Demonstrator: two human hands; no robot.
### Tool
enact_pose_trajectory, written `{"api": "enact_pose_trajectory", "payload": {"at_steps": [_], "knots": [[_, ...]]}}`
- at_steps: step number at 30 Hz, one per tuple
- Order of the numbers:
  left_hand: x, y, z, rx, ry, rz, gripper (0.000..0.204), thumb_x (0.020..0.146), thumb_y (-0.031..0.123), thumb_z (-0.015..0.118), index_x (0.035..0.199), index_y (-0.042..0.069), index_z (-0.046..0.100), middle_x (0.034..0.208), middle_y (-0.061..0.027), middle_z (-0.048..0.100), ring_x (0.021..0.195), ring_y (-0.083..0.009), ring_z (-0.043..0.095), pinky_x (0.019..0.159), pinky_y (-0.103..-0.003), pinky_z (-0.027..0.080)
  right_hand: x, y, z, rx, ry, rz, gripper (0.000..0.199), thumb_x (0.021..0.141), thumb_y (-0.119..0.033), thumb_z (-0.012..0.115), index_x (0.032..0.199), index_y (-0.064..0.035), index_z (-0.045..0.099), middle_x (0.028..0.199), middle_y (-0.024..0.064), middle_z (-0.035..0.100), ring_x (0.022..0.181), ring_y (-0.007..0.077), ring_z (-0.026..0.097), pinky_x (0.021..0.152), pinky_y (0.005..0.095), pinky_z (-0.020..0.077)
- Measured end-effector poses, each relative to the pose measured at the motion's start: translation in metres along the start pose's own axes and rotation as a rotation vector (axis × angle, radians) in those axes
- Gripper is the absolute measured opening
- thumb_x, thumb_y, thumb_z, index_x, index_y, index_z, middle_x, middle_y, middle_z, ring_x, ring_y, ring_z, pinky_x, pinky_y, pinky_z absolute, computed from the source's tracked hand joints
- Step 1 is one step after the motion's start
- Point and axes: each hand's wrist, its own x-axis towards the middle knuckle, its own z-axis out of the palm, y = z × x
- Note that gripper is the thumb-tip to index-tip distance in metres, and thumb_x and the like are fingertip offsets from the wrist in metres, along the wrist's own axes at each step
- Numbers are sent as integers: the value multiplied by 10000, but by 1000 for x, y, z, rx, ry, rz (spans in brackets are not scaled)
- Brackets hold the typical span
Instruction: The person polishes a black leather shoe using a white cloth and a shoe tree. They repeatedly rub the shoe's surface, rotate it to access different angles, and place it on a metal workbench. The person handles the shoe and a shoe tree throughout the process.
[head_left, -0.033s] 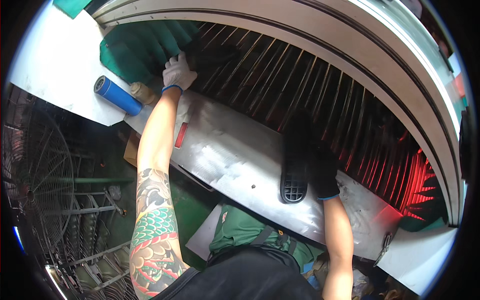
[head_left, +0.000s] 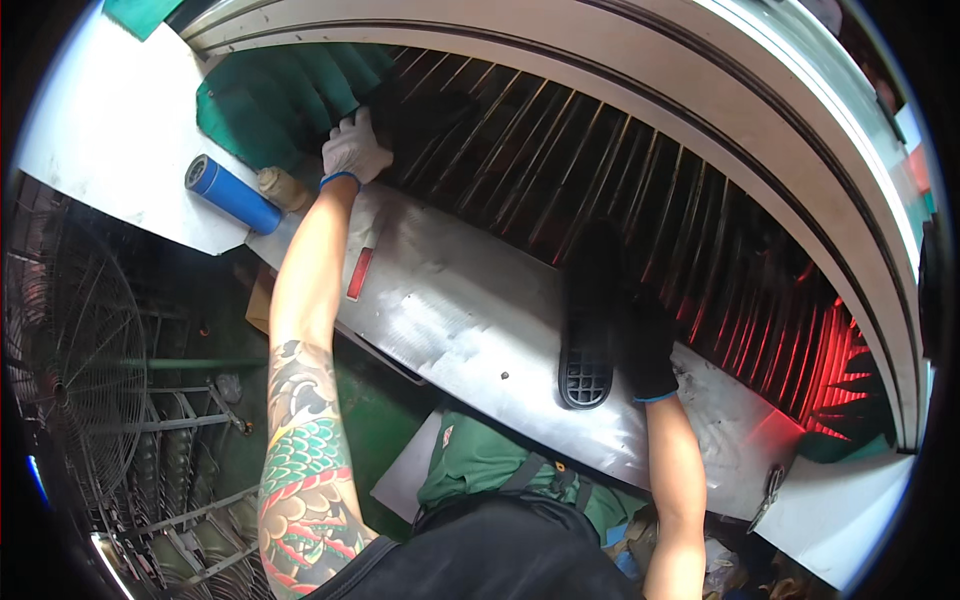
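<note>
Curved steel housing (head_left: 470, 300), dark slats (head_left: 620, 170) above. Left hand (head_left: 352, 150), fingers curled together, presses slats' left edge; right hand (head_left: 645, 345) clamps black brush (head_left: 588, 330) mid-panel.

A curved stainless-steel hood (head_left: 640, 90) arches across the upper view, with rows of dark slatted fins (head_left: 600, 170) beneath it — those at the far right glow red (head_left: 830, 370). Below runs a scuffed, brushed-metal panel (head_left: 470, 300), flanked by white surfaces at upper left (head_left: 110, 150) and lower right (head_left: 850, 520). At the left edge stand the wire guard of a large fan (head_left: 70, 360) and a wire rack (head_left: 180, 470) — over a dim green floor (head_left: 370, 420).
</note>
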Motion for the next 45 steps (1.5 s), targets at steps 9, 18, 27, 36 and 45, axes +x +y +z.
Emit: {"api": "enact_pose_trajectory", "payload": {"at_steps": [9,18,27,36,45], "knots": [[5,-39,35,-79,37,228,1019,735,322,801,1640,329,335,1571,-217,423,1455,-433,427,1161,-527,439,6,35,25,-191,170,-188,406,1045,-321,601,1359,-72,669,1248,186,701,1144,383,667,975,492,529],[-6,-28,2,-845,-178,198,685,820,282,768,1470,112,633,1089,-111,722,1083,-251,693,932,-388,558,1,40,23,-359,34,-262,487,1016,-277,632,1438,-37,600,1316,209,677,1199,376,646,1007,477,525],[-209,23,12,-2035,-354,-131,447,993,136,626,1409,-23,582,1202,-133,721,1018,-206,717,837,-382,613,-46,100,-26,166,205,-34,523,968,-215,690,1443,-22,589,1364,207,663,1264,350,628,1060,451,518],[-383,67,-19,-888,-24,417,667,718,175,953,1290,-54,696,1305,-232,710,1195,-239,699,1021,-358,542,-108,161,-58,-253,208,1,619,888,-114,788,1459,-17,570,1398,174,665,1326,303,620,1121,382,497],[-347,69,-11,-1583,-520,135,831,803,224,867,1497,-69,516,1394,-182,654,1220,-262,678,1051,-378,533,-84,87,-66,-237,105,-51,561,950,-208,669,1475,-43,559,1451,183,618,1354,334,575,1147,393,465]]}}
